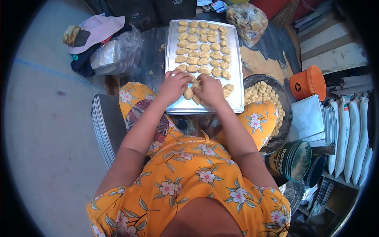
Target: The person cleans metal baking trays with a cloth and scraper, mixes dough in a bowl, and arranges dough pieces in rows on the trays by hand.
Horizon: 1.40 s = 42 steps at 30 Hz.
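A shiny metal baking tray (173,106) lies in front of me, with rows of flattened oval dough pieces (192,39) over its far part. Over the near half of the tray, my left hand (173,85) and my right hand (209,89) meet, fingers bent and closed on a small dough piece (192,79). The fingers partly cover it. Just below the hands sit a few loose dough pieces (188,93), close to the right thumb. Another small group of dough (228,90) rests to the right of my right hand.
Beside my right knee stands a round dark basin (287,102) heaped with dough lumps (260,93). An orange bucket (308,83), stacked metal trays (308,118) and a green tub (290,160) are further right. Clothes and a plastic bag (118,55) lie far left; a filled clear bag (248,23) sits behind.
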Motion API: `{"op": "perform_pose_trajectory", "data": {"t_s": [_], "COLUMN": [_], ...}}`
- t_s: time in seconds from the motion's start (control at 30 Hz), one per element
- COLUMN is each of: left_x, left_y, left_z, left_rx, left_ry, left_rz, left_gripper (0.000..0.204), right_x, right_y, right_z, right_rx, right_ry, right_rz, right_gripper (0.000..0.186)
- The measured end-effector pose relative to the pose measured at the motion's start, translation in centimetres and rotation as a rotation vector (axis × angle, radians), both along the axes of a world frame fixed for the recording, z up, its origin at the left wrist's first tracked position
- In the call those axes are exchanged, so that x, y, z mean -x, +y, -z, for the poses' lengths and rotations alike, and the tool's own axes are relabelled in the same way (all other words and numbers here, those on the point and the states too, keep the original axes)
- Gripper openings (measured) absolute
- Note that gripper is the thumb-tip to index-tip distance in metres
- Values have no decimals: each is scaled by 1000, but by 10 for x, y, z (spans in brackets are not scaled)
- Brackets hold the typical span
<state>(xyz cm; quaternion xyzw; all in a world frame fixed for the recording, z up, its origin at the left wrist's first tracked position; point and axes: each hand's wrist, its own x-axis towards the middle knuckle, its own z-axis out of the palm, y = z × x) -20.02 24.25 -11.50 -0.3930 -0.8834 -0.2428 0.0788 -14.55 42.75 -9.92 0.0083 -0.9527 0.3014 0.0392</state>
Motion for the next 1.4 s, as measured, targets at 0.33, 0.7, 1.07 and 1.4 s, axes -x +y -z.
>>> {"op": "perform_pose_trajectory", "data": {"t_s": [0.33,0.7,1.07,1.4], "left_x": [1,19,4,-26], "left_y": [26,43,66,82], "left_z": [-4,-4,-8,1], "left_rx": [-3,91,5,107], "left_ry": [-34,-179,-117,-58], "left_rz": [-21,171,98,165], "left_gripper": [20,18,12,11], "right_x": [2,-19,-32,-41], "right_y": [25,48,80,87], "right_z": [-1,-1,-5,4], "right_rx": [102,-7,-191,-113], "right_ry": [-75,-82,-228,-194], "right_rz": [222,102,148,76], "right_gripper": [36,30,35,32]}}
